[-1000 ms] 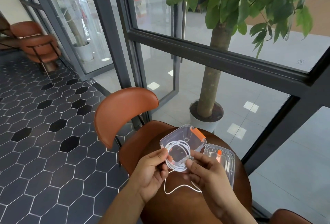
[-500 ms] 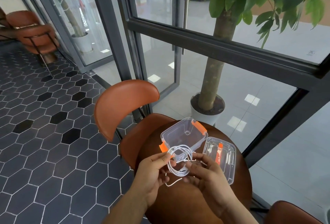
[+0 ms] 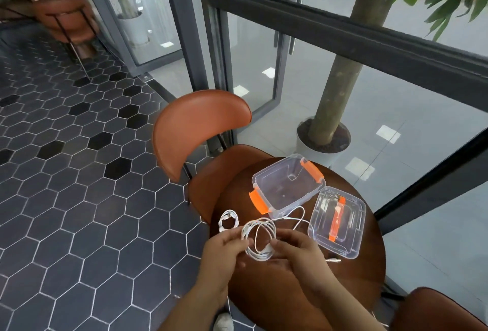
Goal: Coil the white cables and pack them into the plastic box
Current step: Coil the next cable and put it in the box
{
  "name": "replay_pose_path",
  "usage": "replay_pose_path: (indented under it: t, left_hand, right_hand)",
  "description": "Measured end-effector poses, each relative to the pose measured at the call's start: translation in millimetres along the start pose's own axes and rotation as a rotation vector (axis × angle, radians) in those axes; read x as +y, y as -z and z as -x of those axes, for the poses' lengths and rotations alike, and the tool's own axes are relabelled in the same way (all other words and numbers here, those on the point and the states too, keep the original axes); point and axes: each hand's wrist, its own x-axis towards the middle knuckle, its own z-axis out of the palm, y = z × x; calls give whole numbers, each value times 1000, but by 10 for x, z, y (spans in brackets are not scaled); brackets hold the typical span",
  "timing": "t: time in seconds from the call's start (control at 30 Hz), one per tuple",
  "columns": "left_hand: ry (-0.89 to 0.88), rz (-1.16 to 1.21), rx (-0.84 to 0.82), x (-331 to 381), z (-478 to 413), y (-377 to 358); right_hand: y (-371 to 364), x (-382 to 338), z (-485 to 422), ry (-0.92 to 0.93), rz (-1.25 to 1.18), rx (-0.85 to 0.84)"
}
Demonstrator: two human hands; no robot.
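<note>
I see a round brown table [image 3: 364, 278] in the lower right of the frame. A brown leather chair [image 3: 200, 130] stands just beside its upper left edge. The floor [image 3: 79, 172] on the left has dark hexagon tiles. Above the table in the frame, a tree [image 3: 340, 74] stands in a white pot [image 3: 303, 146], near a glass wall with dark frames [image 3: 290, 18]. More brown chairs [image 3: 66, 19] stand in the upper left corner, and they are blurred.

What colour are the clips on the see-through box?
Orange. The clips on the plastic box show best in the head view.
</note>
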Motion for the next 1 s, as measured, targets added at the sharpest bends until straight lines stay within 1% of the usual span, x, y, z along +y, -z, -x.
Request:
replay_pose_path:
  t: [0.1, 0.2, 0.37, 0.57, 0.7, 0.83, 0.9, 1.0]
  left_hand:
    - [83, 2, 97, -447, -197, 200]
    - [167, -28, 140, -905, -408, 383]
    - [245, -99, 257, -1454, -727, 509]
    - [301, -171, 282, -1897, -1112, 419]
    - [307, -180, 307, -2029, -1317, 351]
    - [248, -308, 324, -2225, -1489, 350]
    - [220, -372, 323, -2094, -1427, 311]
    - [170, -463, 306, -1970, -1350, 278]
  right_hand:
    - [-146, 360, -204, -119, 114, -17]
    - [-294, 710, -373, -206, 223, -40]
    - [-401, 1280, -735, -275, 411, -24]
    - [-351, 1736, -1197, -338, 554, 16]
    - [-326, 1878, -1429, -298, 666, 34]
    - [-332, 1966, -1506, -182, 766, 55]
    - [-325, 1993, -1502, -120, 839, 56]
    - [-305, 2014, -1510, -116, 835, 72]
